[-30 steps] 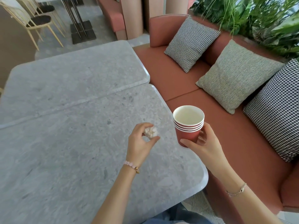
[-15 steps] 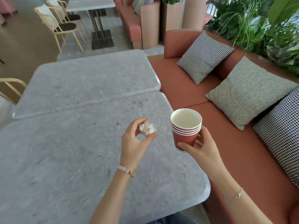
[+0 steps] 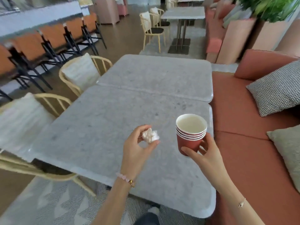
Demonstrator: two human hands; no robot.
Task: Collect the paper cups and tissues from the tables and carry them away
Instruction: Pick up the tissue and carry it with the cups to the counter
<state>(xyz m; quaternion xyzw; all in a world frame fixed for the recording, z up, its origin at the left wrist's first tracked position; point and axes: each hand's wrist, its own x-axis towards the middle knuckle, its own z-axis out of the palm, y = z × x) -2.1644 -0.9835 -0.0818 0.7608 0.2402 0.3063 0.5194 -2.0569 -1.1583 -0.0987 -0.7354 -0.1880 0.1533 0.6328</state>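
Head view, tissue [image 3: 150,135] pinched in left hand [image 3: 135,153] (crumpled), beside cups [image 3: 191,133]

View leftward, orange chairs [image 3: 53,37] newly visible

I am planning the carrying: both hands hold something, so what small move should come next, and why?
Probably move the left hand over and drop the tissue into the top cup. The left hand pinches the tissue beside the cups, which the right hand holds upright; the top cup looks empty. That would free one hand.
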